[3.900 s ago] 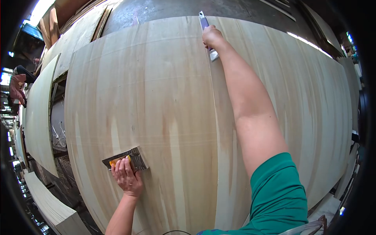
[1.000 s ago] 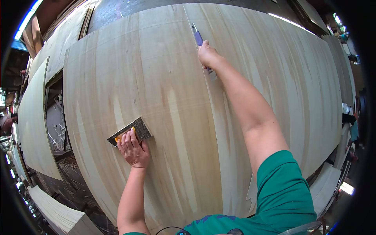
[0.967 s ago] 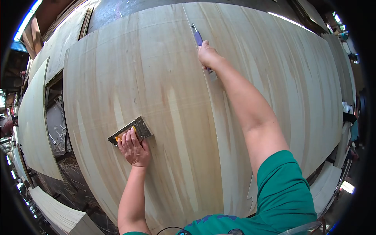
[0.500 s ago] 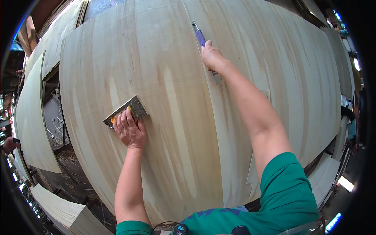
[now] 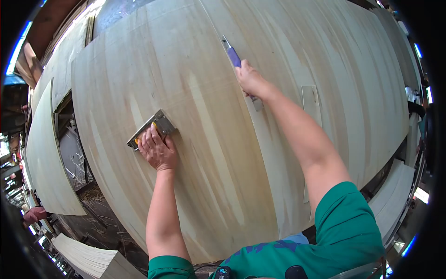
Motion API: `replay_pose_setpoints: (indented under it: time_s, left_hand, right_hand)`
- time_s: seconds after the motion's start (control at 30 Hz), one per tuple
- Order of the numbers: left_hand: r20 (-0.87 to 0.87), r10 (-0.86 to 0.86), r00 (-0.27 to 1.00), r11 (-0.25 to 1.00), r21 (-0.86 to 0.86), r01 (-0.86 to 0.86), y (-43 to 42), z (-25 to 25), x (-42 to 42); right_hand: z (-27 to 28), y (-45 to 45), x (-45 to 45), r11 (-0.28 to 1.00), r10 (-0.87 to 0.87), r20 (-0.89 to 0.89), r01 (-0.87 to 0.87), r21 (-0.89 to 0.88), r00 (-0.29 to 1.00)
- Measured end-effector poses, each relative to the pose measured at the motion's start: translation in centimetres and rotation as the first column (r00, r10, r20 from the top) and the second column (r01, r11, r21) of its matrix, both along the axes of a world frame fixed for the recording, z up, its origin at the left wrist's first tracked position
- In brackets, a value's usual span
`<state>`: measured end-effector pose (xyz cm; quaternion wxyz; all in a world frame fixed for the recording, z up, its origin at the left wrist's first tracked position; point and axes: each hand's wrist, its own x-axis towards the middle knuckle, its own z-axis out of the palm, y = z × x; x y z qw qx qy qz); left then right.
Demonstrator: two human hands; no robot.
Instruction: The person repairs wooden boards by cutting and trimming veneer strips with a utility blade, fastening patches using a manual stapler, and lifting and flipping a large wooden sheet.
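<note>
A wide sheet of pale, streaked wood veneer (image 5: 186, 60) lies before me, with a long straight seam running away from my body. My right hand (image 5: 253, 81) is closed around a purple-handled knife (image 5: 233, 57) that lies along this seam. Its metal tip points away from me, and a flat greyish end sticks out behind the hand. On the left part of the sheet, my left hand (image 5: 158, 149) grips a dark rectangular metal tool (image 5: 165, 124) with yellow-orange parts. The fingers cover much of that tool, so its exact kind cannot be made out.
A narrow loose veneer strip (image 5: 311, 100) lies right of my right forearm. Veneer stacks stand at the lower left (image 5: 86, 255) and lower right (image 5: 395, 195). Another sheet (image 5: 51, 158) leans over a gap with straw-like scraps at left. A person's reddish sleeve (image 5: 35, 215) shows far left.
My right hand and the knife have come slightly nearer to me along the seam. My left hand keeps its grip on the metal tool at about the same place. The whole view has turned slightly.
</note>
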<state>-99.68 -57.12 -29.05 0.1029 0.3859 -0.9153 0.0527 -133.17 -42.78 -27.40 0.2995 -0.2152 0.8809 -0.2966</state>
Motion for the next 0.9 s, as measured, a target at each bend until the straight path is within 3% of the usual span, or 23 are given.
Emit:
replay_pose_setpoints:
  time_s: [0.07,0.27,0.37,0.47,0.57,0.67,0.77,0.9]
  left_hand:
    - [-0.02,-0.001,1.0,1.0,-0.011,0.001,-0.2,-0.3,-0.1]
    - [-0.033,-0.022,0.999,1.0,-0.003,0.022,-0.2,0.0,-0.1]
    - [-0.031,-0.022,0.999,1.0,-0.002,0.022,-0.2,0.2,-0.1]
    - [-0.04,-0.014,0.999,1.0,0.0,0.014,-0.3,0.2,-0.1]
    - [-0.019,-0.001,1.0,1.0,-0.006,0.001,-0.1,0.2,-0.1]
    - [-0.016,-0.003,1.0,1.0,-0.028,0.002,-0.4,0.2,-0.3]
    - [-0.015,0.004,1.0,1.0,-0.025,-0.005,-0.2,0.1,-0.2]
    - [-0.024,0.002,1.0,1.0,-0.025,-0.002,-0.3,0.1,-0.1]
  right_hand:
    - [-4.0,0.8,-0.6,0.994,0.053,-0.302,-0.08,-0.077,0.952]
    - [-0.3,-1.3,-0.5,0.959,-0.167,0.072,0.179,-0.218,0.983]
    - [-4.1,-7.4,-5.8,0.967,-0.166,-0.159,0.129,-0.218,0.973]
    - [-5.0,-12.6,-9.8,0.996,-0.092,-0.311,0.08,-0.05,0.946]
    - [0.9,-13.6,-9.0,0.988,-0.132,-0.021,0.133,0.082,0.991]
    - [0.8,-13.7,-9.3,0.971,-0.039,-0.046,0.048,0.236,0.998]
    - [-1.7,-13.0,-10.5,0.955,0.123,-0.296,-0.032,0.294,0.947]
    - [0.2,-11.6,-8.8,0.959,0.045,-0.103,-0.014,0.282,0.994]
